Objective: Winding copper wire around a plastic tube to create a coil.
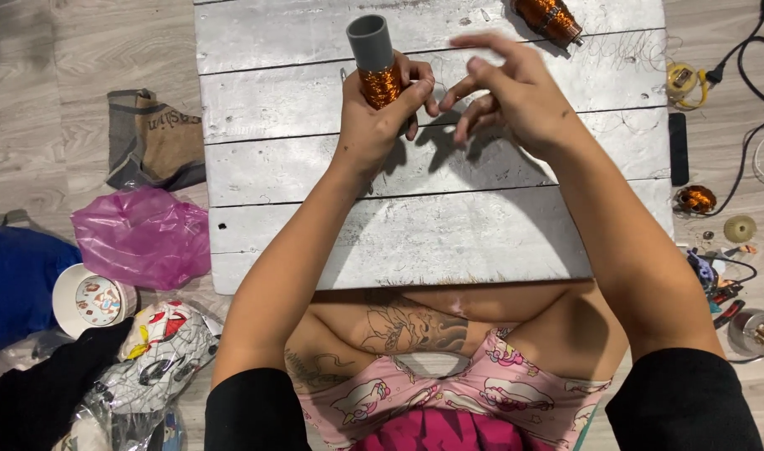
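A person sits on the floor behind a low board of whitewashed grey planks (432, 234), seen from above.

Far left on the wooden floor lies blue cloth (15, 284). Beside it a round white paper tub (90, 301) lies tipped, its printed inner base showing; I cannot tell whether anything is in it. Near it sit a crumpled pink plastic bag (144, 235) — bulging, contents hidden — and a folded brown and grey fabric bag (152, 142), which looks flat.

On the board, the left hand (378, 117) is closed around a grey plastic tube wound with bright copper wire (375, 63), held upright above the planks, thumb and fingers wrapped over the copper windings. Just beside it, the right hand (507, 96) hovers half open with fingers loosely curled; it may be pinching a fine strand, but the wire is too thin to see, so I cannot say.

At the board's far edge lies a second copper-wound coil (549, 18). Loose hair-thin wire (624, 54) curls near it.

To the right, on the floor: a black cable (737, 67), a small copper coil (696, 199), and scattered small tools (720, 292).

As a judgement — such fine wire could snag, kink or snap if pulled unevenly, and the windings could slip loose should the left grip relax.
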